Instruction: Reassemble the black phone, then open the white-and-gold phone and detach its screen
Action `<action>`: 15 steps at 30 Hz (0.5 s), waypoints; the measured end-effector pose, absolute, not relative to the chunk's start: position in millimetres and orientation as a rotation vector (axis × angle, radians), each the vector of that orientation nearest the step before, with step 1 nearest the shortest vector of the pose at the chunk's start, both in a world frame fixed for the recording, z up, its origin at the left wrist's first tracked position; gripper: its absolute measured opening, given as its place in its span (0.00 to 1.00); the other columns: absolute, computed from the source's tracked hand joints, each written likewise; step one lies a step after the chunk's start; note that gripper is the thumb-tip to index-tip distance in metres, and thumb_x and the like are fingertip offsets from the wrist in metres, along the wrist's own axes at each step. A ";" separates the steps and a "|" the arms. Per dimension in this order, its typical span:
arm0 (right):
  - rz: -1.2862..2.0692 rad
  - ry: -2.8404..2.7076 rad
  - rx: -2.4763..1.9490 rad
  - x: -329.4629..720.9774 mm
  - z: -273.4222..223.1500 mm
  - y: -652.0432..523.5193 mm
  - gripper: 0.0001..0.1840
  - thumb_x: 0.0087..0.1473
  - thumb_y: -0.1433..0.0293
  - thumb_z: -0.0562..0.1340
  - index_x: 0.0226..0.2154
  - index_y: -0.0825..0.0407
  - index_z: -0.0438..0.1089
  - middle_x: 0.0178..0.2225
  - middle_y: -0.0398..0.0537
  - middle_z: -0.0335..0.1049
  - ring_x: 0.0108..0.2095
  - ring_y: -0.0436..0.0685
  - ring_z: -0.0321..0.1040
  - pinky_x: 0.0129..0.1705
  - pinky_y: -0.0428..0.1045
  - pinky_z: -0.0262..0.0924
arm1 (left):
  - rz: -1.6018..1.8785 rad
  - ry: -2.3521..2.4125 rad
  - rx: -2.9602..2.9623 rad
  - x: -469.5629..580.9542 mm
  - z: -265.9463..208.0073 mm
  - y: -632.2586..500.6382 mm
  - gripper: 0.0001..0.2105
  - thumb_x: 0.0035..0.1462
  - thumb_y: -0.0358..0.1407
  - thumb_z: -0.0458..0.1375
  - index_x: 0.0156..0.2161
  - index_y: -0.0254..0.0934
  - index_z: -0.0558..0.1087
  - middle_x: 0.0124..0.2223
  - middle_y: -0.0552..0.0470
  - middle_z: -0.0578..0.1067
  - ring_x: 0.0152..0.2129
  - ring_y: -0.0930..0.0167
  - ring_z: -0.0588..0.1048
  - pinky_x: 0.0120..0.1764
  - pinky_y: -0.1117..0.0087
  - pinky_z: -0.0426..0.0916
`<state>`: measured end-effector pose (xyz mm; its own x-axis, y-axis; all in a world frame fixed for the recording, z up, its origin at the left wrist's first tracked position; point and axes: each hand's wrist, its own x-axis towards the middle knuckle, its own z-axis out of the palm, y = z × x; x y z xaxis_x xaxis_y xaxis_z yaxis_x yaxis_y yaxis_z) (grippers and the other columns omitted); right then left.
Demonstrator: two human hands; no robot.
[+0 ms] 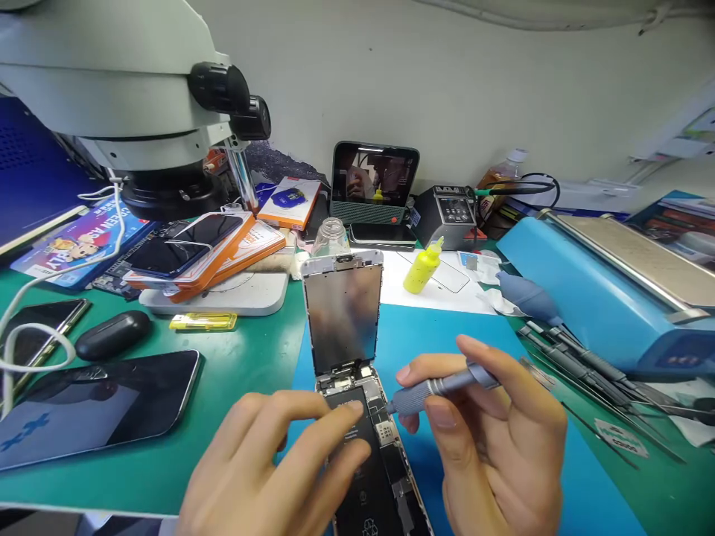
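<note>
An opened phone (357, 454) lies on the blue mat, its battery and circuit board bare. Its screen (343, 316) stands upright at the far end, inner side facing me. My right hand (491, 432) grips a grey screwdriver (416, 397), whose tip points left at the board beside the battery; whether it touches a screw I cannot tell. My left hand (284, 461) rests over the left side of the phone with fingers stretched out, holding nothing that shows. Its fingertips lie over the battery and hide part of it.
A microscope (128, 82) overhangs the left. Several phones, boxes and a yellow lighter (203, 321) lie beneath it. Behind stand a glass jar (331, 238), a yellow bottle (423, 268) and a display device (374, 179). On the right are tweezers (581, 365) and a blue machine (592, 290).
</note>
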<state>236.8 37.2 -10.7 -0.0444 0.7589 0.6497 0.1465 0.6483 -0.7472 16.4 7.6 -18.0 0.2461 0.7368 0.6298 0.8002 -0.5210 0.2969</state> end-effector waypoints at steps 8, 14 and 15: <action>0.496 -1.459 -0.816 254.2 4.2 24.0 0.28 0.72 0.76 0.64 0.68 0.38 0.68 0.47 0.44 0.82 0.38 0.52 0.80 0.35 0.48 0.78 | -1.014 -1.317 -2.696 36.6 6.9 19.4 0.03 0.80 0.33 0.58 0.52 0.44 0.75 0.44 0.56 0.83 0.40 0.71 0.80 0.45 0.71 0.73; 0.326 -0.868 -1.148 322.6 21.5 18.1 0.26 0.71 0.64 0.69 0.67 0.37 0.69 0.42 0.48 0.78 0.42 0.60 0.78 0.33 0.51 0.74 | -0.540 -1.280 -2.567 108.2 54.4 52.6 0.08 0.77 0.31 0.59 0.44 0.39 0.81 0.39 0.50 0.81 0.34 0.61 0.78 0.33 0.59 0.73; 0.330 -0.886 -1.192 333.6 15.7 20.3 0.26 0.71 0.61 0.69 0.68 0.38 0.68 0.43 0.48 0.79 0.39 0.59 0.78 0.31 0.51 0.73 | -0.343 -1.286 -2.598 124.2 59.3 62.6 0.08 0.75 0.31 0.60 0.43 0.39 0.82 0.38 0.49 0.81 0.34 0.60 0.78 0.32 0.58 0.73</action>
<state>333.6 20.3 15.7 0.6330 0.6501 0.4203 0.2171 0.3720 -0.9025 124.2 62.6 59.3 0.5893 0.7486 0.3039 0.8004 -0.5920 -0.0938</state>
